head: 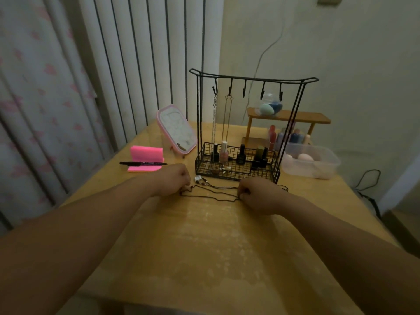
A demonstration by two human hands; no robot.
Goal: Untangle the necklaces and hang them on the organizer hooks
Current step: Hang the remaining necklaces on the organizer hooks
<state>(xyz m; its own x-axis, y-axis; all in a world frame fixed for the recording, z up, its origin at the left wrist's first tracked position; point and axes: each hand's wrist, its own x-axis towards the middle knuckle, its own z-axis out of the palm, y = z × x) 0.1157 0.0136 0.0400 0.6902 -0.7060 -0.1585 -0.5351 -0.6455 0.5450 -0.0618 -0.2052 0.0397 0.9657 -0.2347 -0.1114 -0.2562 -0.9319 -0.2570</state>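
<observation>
Both hands, left [175, 180] and right [254, 194], pinch black cord necklace [213, 197] before wire organizer [238, 133]; best teased apart gently, slack.

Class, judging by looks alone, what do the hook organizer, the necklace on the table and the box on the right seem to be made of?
Organizer: likely metal wire with a matte black coating, shown by its thin rods and mesh basket.
Necklace on the table: apparently dark cord, thin and limp, with a few small beads.
Box: probably translucent plastic, since pale shapes show through its cloudy wall.
</observation>
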